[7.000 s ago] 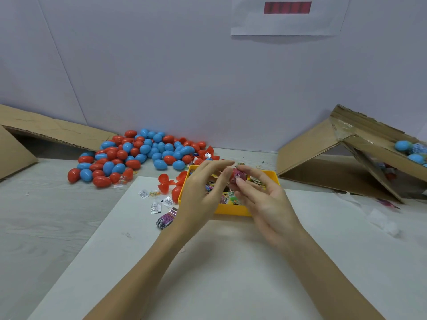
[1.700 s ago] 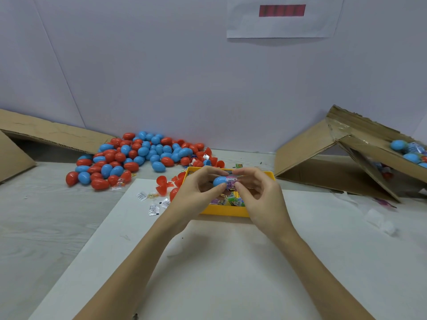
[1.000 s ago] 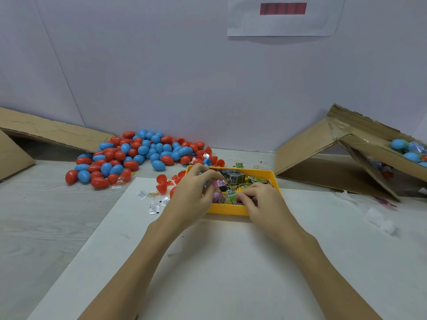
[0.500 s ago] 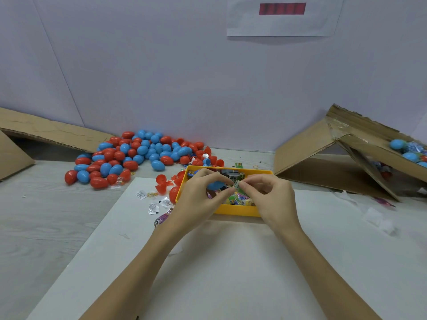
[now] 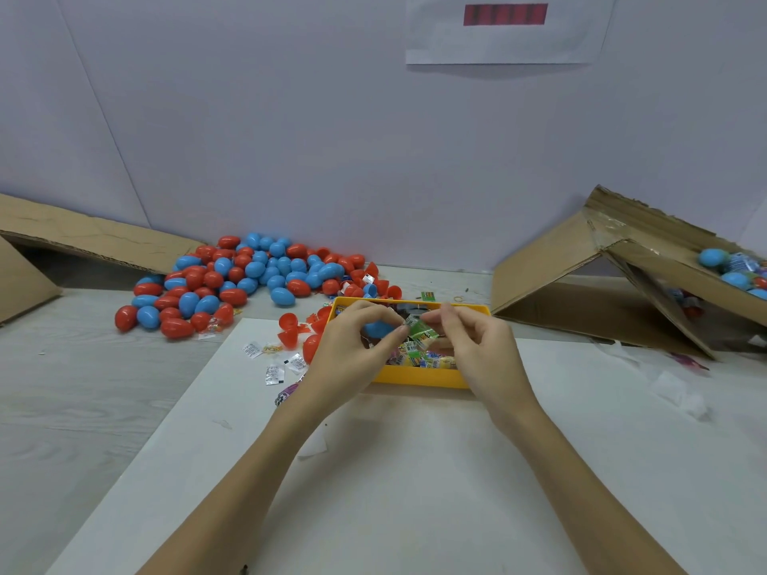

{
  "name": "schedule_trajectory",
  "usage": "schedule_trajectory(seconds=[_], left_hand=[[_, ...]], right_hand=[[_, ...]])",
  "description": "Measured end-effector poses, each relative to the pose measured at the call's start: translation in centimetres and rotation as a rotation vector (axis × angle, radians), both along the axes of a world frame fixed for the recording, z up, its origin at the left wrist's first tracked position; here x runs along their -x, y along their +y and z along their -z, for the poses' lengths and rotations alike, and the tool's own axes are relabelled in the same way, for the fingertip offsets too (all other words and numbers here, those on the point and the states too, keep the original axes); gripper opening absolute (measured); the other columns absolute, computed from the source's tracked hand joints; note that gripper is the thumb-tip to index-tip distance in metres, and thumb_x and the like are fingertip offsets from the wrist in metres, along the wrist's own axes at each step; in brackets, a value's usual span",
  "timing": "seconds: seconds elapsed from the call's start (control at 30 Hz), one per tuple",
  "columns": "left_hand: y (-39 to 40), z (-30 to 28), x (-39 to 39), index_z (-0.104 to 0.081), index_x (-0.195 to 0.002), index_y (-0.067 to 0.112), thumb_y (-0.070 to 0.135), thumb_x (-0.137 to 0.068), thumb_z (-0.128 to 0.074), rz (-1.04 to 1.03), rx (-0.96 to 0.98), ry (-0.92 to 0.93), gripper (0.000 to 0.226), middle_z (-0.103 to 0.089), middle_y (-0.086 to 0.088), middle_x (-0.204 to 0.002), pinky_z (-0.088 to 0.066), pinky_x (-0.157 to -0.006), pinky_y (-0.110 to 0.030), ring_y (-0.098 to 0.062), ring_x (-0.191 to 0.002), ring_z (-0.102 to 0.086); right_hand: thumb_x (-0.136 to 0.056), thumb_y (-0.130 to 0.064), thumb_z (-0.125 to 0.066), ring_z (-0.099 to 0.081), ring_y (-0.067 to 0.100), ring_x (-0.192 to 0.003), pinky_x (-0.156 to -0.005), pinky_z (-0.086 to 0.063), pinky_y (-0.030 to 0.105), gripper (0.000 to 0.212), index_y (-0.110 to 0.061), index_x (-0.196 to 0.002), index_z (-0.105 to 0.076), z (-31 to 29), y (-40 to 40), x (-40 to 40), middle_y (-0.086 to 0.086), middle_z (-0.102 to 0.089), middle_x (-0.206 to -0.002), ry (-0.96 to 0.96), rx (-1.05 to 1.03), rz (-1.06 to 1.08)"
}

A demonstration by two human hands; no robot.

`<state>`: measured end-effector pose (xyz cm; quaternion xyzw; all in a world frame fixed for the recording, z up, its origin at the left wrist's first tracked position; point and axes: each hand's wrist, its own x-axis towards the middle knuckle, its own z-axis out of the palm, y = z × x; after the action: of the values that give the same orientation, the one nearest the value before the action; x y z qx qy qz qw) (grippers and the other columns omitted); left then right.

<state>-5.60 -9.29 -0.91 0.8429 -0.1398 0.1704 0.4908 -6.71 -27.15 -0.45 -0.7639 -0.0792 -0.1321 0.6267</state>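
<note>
Green packet (image 5: 423, 332) pinched by right hand (image 5: 477, 346) above one yellow tray (image 5: 415, 377) of loose packets (image 5: 419, 359), left hand (image 5: 352, 350) gripping one blue egg half (image 5: 377, 329) beside it, heap of red and blue eggs (image 5: 249, 280) behind, left cardboard box (image 5: 83, 238), right cardboard box (image 5: 552, 263) holding several blue eggs (image 5: 734, 280)

No text legible, red bar (image 5: 505, 14) on wall sheet (image 5: 440, 43) blurred, barcodes on small packets (image 5: 416, 359) too tiny to read

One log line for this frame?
left hand: holds blue egg shell | right hand: pinches green packet | location: over yellow tray
</note>
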Motion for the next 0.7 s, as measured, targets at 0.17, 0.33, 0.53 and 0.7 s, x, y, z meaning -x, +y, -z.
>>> schedule_trajectory(seconds=[0.17,0.33,0.53,0.7], left_hand=[[0.1,-0.2,0.2,-0.075,-0.095,0.022,0.023,-0.089,-0.078,0.017,-0.027,-0.044,0.007,-0.064,0.011,-0.105,-0.051,-0.084,-0.019,-0.008,-0.104,-0.06],[0.2,-0.4,0.6,-0.076,-0.106,0.02,0.019,-0.094,-0.072,0.092,-0.065,-0.056,0.013,-0.064,0.006,-0.112,-0.051,-0.08,-0.015,-0.007,-0.104,-0.06],[0.2,-0.7,0.6,-0.054,-0.144,0.027,0.016,-0.102,-0.06,0.197,0.113,0.073,0.044,-0.069,-0.004,-0.121,-0.061,-0.082,-0.035,-0.018,-0.097,-0.071],[-0.4,-0.3,0.9,-0.06,-0.124,0.014,0.016,-0.096,-0.069,0.223,0.108,0.081,0.03,-0.068,0.003,-0.12,-0.06,-0.093,-0.037,-0.01,-0.108,-0.069]], right_hand=[[-0.091,-0.026,-0.077,-0.071,0.004,-0.085,-0.077,-0.058,0.018,0.01,-0.02,-0.1,-0.076,0.1,0.1,0.1,-0.012,-0.075,-0.088,-0.096,0.222,-0.008],[-0.091,-0.025,-0.077,-0.069,0.002,-0.079,-0.071,-0.056,0.015,0.005,-0.021,-0.093,-0.078,0.3,-0.2,0.2,-0.012,-0.074,-0.08,-0.116,0.294,0.021],[-0.092,-0.04,-0.074,-0.07,0.001,-0.065,-0.055,-0.048,0.01,0.024,-0.02,-0.078,-0.08,0.2,-1.2,-0.1,-0.012,-0.074,-0.067,-0.033,0.137,0.18],[-0.092,-0.039,-0.072,-0.073,0.003,-0.068,-0.061,-0.054,0.012,0.018,-0.03,-0.079,-0.078,0.1,-0.9,0.0,-0.014,-0.075,-0.069,-0.038,0.093,0.133]])
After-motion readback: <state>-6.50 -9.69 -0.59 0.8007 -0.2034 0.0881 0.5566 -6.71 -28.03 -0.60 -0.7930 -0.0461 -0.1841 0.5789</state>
